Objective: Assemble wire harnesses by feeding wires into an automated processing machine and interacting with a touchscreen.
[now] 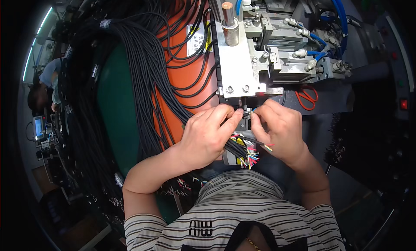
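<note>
Both grips, left hand [207, 136] and right hand [278, 129], pinch a cable [242, 143] whose stripped end points up toward the press [242, 73].

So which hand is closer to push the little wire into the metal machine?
Probably the right hand. Its fingertips pinch a thin wire just below the opening of the metal machine. The left hand is beside it, gripping the bundle of black cables, so it looks busier steadying them.

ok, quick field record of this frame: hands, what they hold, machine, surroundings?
left hand: pinching a wire at the machine's jaw, bundle of black cables under the palm
right hand: pinching thin coloured wires
machine: metal press with blue air hoses
left side: black cables draped over an orange panel
behind the machine: orange scissors
</note>
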A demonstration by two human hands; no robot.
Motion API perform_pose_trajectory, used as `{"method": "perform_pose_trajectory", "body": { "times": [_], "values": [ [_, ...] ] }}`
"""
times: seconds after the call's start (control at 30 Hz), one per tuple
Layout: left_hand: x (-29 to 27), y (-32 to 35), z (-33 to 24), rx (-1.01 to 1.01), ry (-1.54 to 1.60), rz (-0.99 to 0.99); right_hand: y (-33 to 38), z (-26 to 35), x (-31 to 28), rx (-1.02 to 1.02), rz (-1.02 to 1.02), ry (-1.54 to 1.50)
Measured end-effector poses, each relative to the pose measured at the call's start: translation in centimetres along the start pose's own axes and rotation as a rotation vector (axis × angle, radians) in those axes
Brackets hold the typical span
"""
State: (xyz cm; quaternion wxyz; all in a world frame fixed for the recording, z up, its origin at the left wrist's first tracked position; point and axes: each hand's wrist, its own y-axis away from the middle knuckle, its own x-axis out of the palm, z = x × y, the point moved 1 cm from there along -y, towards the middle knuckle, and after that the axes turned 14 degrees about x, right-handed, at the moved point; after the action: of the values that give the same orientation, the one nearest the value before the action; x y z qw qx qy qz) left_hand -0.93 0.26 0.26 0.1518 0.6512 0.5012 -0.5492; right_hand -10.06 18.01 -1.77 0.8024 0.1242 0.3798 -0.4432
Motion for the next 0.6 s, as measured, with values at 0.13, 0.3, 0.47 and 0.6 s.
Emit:
{"method": "perform_pose_trajectory", "body": {
  "times": [0.13,0.3,0.47,0.6],
  "values": [
    [-0.1,-0.2,-0.1,-0.002,0.032,0.002,0.0,-0.3,0.1,-0.003,0.006,-0.06],
    [-0.2,-0.3,-0.3,-0.032,0.072,0.025,0.8,-0.2,0.7,-0.036,-0.058,-0.098],
    [-0.4,-0.6,-0.1,0.029,0.031,0.036,0.6,0.0,0.7,-0.028,-0.09,-0.077],
    [-0.6,-1.1,-0.4,0.092,-0.066,0.09,0.3,0.0,0.5,-0.04,-0.073,-0.019]
  ]
}}
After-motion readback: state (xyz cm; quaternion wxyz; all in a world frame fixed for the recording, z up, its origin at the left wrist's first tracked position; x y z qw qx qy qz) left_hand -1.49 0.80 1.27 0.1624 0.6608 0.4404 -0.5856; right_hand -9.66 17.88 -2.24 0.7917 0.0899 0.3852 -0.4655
